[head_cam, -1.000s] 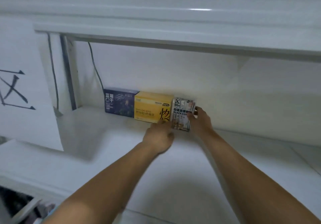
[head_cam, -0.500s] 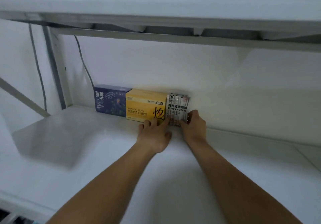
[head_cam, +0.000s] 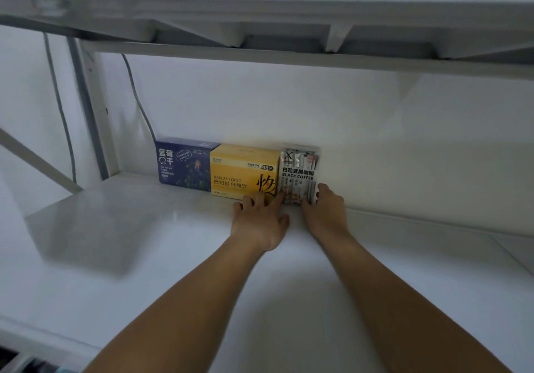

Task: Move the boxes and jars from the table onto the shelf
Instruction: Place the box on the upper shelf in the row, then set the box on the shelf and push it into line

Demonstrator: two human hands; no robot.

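Directly ahead of both hands, the black coffee box [head_cam: 299,170] stands upright at the back of the shelf [head_cam: 144,228], its left side touching the yellow box [head_cam: 242,170]. The nearer right hand [head_cam: 325,213] curls round its lower right corner; the left hand [head_cam: 260,219], fingers spread, presses the base where the boxes meet.

Blue box [head_cam: 185,166], yellow box [head_cam: 242,173], coffee box [head_cam: 297,170] abreast on shelf [head_cam: 138,228].

White back wall [head_cam: 289,106]; grey cable [head_cam: 138,100] hanging left beside metal upright [head_cam: 86,106]; ribbed board [head_cam: 289,43] overhead; dim light.
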